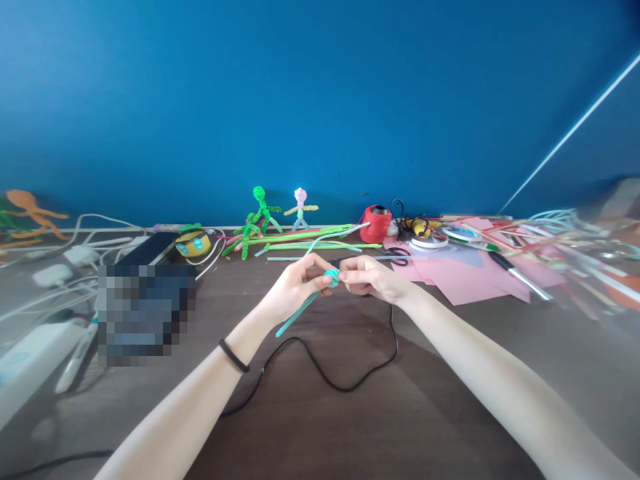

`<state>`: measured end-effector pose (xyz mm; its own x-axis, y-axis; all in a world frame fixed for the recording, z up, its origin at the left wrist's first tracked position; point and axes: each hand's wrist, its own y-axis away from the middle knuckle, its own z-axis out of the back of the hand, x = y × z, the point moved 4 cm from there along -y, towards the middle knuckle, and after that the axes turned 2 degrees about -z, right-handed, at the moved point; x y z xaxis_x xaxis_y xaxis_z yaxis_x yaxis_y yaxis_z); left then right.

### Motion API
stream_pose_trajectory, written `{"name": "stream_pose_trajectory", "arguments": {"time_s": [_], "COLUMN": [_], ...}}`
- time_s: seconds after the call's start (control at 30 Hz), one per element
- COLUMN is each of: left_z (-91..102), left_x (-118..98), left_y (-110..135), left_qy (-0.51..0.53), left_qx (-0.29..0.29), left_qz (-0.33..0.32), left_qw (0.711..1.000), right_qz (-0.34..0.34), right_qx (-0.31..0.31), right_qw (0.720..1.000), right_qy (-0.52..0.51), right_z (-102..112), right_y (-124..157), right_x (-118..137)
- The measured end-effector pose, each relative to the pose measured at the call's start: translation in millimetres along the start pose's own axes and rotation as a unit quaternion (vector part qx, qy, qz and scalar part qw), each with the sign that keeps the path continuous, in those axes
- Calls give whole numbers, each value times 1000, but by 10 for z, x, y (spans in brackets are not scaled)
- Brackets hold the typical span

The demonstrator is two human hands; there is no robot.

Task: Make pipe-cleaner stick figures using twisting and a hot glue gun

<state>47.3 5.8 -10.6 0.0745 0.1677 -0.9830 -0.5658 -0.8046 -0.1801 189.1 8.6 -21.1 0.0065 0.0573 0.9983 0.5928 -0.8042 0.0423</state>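
Observation:
Between both hands, above the desk, is a teal pipe cleaner [299,312] with a coiled ball at its upper end. My left hand [295,288] pinches the ball from the left, and a straight tail slants down to the lower left. Thumb and fingers of my right hand [374,279] close on the ball's right side. A paler pipe cleaner length [337,234] rises behind my left fingers toward the upper right; whether it joins the ball is hidden. Small pipe cleaner figures, one green [261,207] and one lilac [300,205], stand by the wall.
Loose green pipe cleaners [320,235] lie behind my hands. A red container [375,225], scissors [397,257], pink paper [470,277] and a marker [520,275] are to the right. White chargers and cables [53,275] crowd the left. A black cable [345,389] winds across the front.

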Motion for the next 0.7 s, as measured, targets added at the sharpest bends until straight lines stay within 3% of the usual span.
{"name": "stream_pose_trajectory", "arguments": {"time_s": [0.13, 0.3, 0.5, 0.63, 0.7], "left_z": [-14, -22, 55, 115, 119], "left_x": [-13, -58, -25, -26, -38], "left_y": [12, 16, -6, -8, -1], "left_qy": [3, -10, 75, 163, 200], "left_qx": [-6, -54, -94, -71, -43], "left_qz": [22, 32, 38, 19, 18], "left_qw": [1000, 998, 992, 984, 979], "right_qz": [6, 31, 58, 26, -10], "right_qx": [-7, -49, -75, -169, -227], "right_qw": [1000, 996, 993, 982, 960], "right_qy": [13, 67, 73, 84, 163], "right_z": [9, 11, 18, 208, 335], "right_y": [-2, -6, -2, -28, -32], "right_x": [-1, -2, 33, -24, -81]}}
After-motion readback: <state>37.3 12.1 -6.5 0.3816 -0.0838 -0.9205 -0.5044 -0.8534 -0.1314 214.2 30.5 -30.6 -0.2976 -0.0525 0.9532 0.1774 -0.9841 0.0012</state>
